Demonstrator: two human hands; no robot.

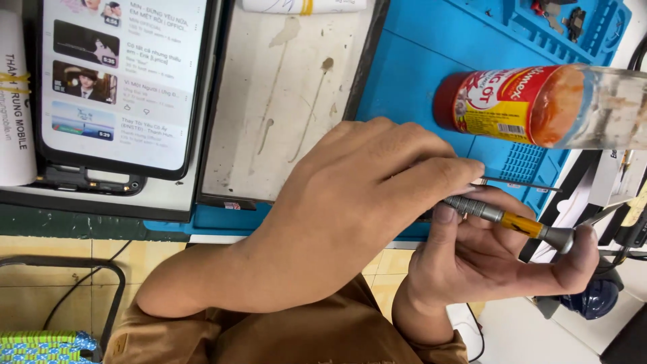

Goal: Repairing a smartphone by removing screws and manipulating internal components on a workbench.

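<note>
**A:** Hands first, please.

**B:** I log the right hand (492, 259): palm up, fingers curled round a small precision screwdriver (512, 221), grey knurled shaft, yellow band, metal cap resting against the index finger. Left hand (350, 202): lies across the right, fingers bunched and closed near the screwdriver's front end. A thin dark strip (522, 183) juts out from under its fingertips; whether the left hand pinches it, I cannot tell. Both hands sit at the near edge of the surface, over the lower edge of the blue work mat (418, 61).

**A:** Packages and labels nearby?

**B:** One sauce bottle (539, 104), lying on its side on the mat just beyond the hands: dark red cap to the left, red and yellow label wrapped round the middle, clear body with orange residue to the right.

**A:** Further out?

**B:** I list: a stained pale panel (283, 101) in a dark frame left of the mat; a phone (121, 74) with its screen lit, showing a white list with small thumbnails, far left; a white cylinder (15, 101) with a yellow rubber band at the left edge; small dark parts (563, 15) in the mat's compartments, top right.
</note>
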